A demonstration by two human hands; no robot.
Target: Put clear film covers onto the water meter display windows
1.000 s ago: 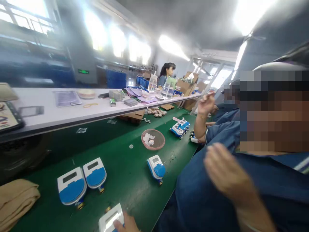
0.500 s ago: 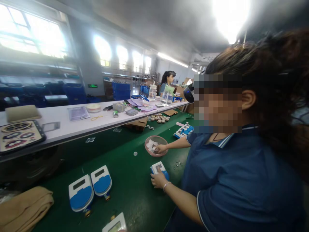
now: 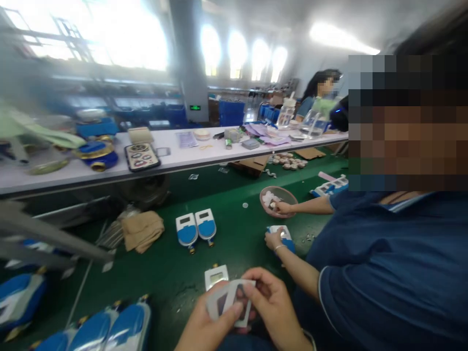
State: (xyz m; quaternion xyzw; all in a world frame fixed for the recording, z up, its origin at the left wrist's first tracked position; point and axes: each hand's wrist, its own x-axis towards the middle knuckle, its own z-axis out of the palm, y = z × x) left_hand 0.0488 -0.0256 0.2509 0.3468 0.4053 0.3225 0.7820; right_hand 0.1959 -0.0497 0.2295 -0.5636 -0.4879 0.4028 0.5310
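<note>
At the bottom centre, my left hand [image 3: 212, 317] and my right hand [image 3: 272, 304] hold a thin, whitish translucent sheet [image 3: 242, 292] with dark patches between them. Both thumbs press on its face and the fingers curl behind it. Just beyond my left hand, a white meter [image 3: 216, 276] with a small display lies on the green tabletop [image 3: 234, 234]. Farther off, two blue-and-white meters [image 3: 186, 230] sit side by side with brass fittings toward me.
A co-worker [image 3: 365, 253] at the right has one hand in a pink bowl [image 3: 280, 187] and the other on a meter. More blue meters [image 3: 127, 324] stand at lower left, near a folded tan cloth [image 3: 142, 230]. A white shelf [image 3: 146, 183] crosses behind.
The view has swung left and down. Both my hands and the sheet now show, along with the blue meters at lower left. The co-worker's hands remain at the bowl and meter.
</note>
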